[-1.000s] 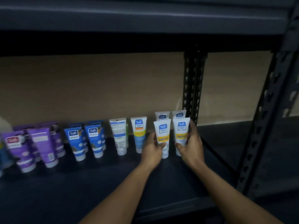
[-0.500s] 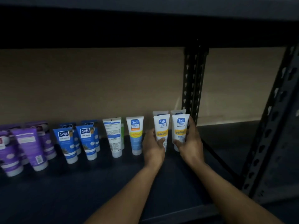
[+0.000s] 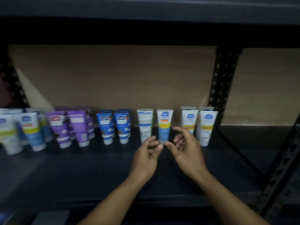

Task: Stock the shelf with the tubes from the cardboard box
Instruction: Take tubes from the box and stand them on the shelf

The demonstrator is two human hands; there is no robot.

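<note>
Hands: left hand [image 3: 146, 155] and right hand [image 3: 186, 149] loosely curled, empty | tubes [image 3: 207, 127]: probably light, soft-walled, easily toppled | grip: pinch mid-body, stand cap-down on shelf [image 3: 97, 168]

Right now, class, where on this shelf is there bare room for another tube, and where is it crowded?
Free: the shelf front before the tube row, left of the left hand; the bay beyond the upright post. Crowded: the purple tubes and those leftward, two deep.

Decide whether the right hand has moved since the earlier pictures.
Yes. The right hand has left the white-and-yellow tube beside the rack upright and shifted left, away from that upright, now empty.
</note>
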